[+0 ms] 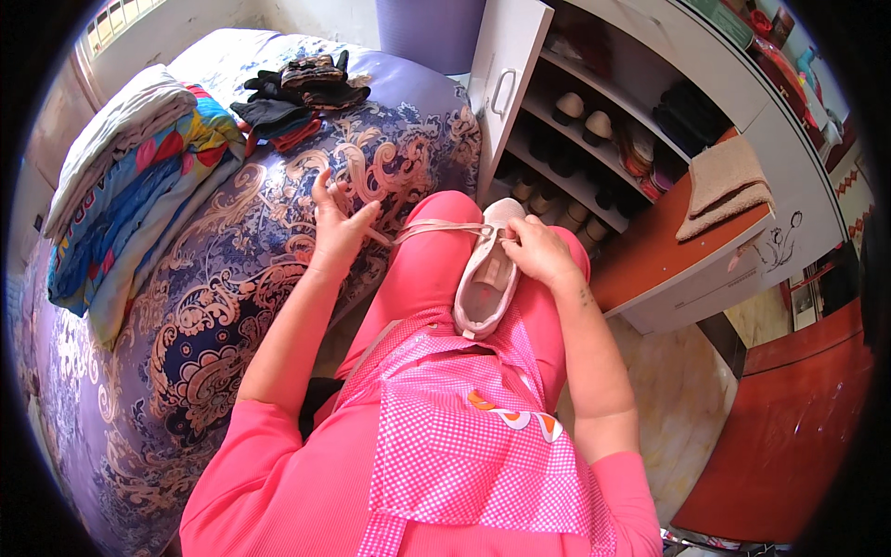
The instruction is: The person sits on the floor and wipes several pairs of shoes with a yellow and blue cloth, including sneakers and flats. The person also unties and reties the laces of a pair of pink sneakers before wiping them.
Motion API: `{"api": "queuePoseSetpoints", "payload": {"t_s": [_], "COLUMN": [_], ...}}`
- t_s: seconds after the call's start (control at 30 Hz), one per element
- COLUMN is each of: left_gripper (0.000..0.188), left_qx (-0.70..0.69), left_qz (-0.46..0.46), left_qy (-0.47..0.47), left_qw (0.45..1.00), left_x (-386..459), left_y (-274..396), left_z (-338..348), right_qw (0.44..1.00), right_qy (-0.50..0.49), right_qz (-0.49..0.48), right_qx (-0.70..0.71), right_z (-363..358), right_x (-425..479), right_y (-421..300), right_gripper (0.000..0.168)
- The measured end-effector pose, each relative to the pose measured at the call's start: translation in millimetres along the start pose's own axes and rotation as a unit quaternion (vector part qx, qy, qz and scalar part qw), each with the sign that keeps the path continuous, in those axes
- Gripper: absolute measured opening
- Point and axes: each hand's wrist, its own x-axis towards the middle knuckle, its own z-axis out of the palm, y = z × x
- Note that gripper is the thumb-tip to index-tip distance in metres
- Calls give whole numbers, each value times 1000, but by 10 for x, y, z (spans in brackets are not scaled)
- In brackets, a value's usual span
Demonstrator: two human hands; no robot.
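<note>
A pale pink lace-up shoe [489, 271] rests on my lap between my thighs, its toe away from me and its opening facing up. My right hand [539, 247] grips it at the right side of the lacing; the fingertips partly cover the eyelets. From the eyelets a pale shoelace [438, 225] stretches left across my knee to my left hand [341, 226]. That hand is raised over the bed's edge with the lace running into it. Its thumb and some fingers are spread, and the exact grip point is hard to see.
Left is a bed with a patterned purple sheet [292, 209], a folded quilt [139, 188] and a pile of dark clothing [299, 97]. Ahead, an open cabinet door [508, 83] stands beside shelves of shoes [585, 118]. A beige cloth [727, 184] lies on a reddish-brown surface [651, 244] at right.
</note>
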Motion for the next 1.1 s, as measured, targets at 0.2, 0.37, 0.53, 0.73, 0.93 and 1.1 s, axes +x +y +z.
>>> {"api": "queuePoseSetpoints", "payload": {"t_s": [0.2,0.37,0.53,0.73,0.93,1.1], "left_gripper": [81,68,53,36,26,26], "left_qx": [324,419,528,467,430,400], "left_qz": [211,210,198,272,343,339], "left_qy": [-31,-170,-192,-217,-239,-255], "left_qw": [922,867,803,813,800,813], "left_x": [-200,-307,-365,-459,-521,-626], "left_y": [66,198,177,125,28,-34], "left_z": [212,191,199,420,691,842], "right_qw": [906,710,560,368,211,595], "right_qy": [-66,12,179,433,792,579], "right_qz": [48,104,61,0,175,124], "right_qx": [415,696,807,823,546,543], "right_z": [-77,-241,-464,-540,-317,-41], "right_x": [37,-580,-1745,-3316,-3654,-2472], "right_y": [352,354,1386,2246,3462,2459], "right_gripper": [14,9,12,19,10,7]}}
